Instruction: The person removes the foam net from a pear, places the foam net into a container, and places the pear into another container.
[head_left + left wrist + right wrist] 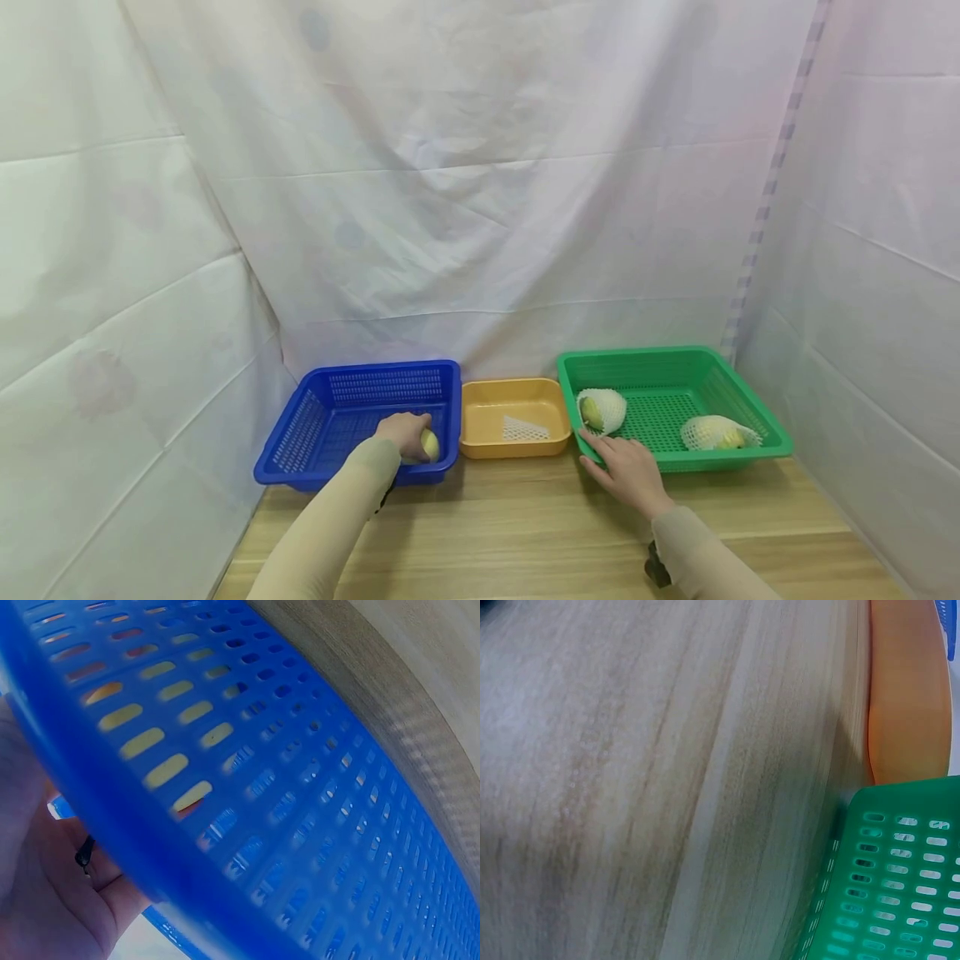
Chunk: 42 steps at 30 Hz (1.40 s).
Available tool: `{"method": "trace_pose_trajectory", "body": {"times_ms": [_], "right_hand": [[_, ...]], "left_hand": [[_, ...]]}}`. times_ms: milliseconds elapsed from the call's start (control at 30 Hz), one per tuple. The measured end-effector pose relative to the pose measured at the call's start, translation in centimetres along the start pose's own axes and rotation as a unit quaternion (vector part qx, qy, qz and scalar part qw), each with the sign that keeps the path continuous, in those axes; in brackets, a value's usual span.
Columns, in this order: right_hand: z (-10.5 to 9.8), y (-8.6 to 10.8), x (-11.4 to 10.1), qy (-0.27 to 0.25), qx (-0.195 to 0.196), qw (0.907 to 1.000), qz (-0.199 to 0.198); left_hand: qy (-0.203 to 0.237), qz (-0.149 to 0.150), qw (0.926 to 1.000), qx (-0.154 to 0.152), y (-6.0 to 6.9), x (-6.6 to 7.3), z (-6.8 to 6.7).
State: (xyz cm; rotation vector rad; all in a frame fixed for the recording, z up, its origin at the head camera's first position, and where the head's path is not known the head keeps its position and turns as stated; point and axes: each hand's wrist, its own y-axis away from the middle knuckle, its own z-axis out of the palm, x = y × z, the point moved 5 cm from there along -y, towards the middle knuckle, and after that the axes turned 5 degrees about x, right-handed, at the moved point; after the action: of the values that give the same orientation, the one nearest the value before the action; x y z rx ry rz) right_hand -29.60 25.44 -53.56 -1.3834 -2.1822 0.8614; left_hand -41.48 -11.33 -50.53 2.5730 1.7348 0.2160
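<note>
In the head view my left hand [405, 432] reaches into the right front corner of the blue basket [322, 385]. It grips a pale yellow fruit [431, 445] whose exact kind I cannot tell. Through the basket slots in the left wrist view, the fruit [166, 771] shows with fingertips at its ends. My right hand [626, 473] rests at the front left rim of the green basket [675, 354], fingers extended. Just beyond those fingers lies a yellow-green fruit in a white foam net [606, 410]. Another netted fruit [716, 433] lies at the basket's right.
An orange-yellow tray [513, 388] stands between the two baskets, with an empty white foam net [523, 429] in it. All three stand on a wooden table [495, 525]. White cloth [480, 208] hangs behind and along both sides.
</note>
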Motion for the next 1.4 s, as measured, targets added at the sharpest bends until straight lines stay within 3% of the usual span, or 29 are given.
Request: {"method": "trace_pose_trajectory", "body": {"times_ms": [967, 1400], "right_hand": [[0.6, 0.2, 0.3, 0.002, -0.013, 0.9999, 0.010], [0.6, 0.2, 0.4, -0.001, -0.011, 0.9998, 0.014]], "left_hand": [[-0.034, 0.012, 0.9991, 0.022, 0.4, 0.3, 0.0], [-0.018, 0.017, 0.9995, 0.021, 1.1, 0.7, -0.5]]}}
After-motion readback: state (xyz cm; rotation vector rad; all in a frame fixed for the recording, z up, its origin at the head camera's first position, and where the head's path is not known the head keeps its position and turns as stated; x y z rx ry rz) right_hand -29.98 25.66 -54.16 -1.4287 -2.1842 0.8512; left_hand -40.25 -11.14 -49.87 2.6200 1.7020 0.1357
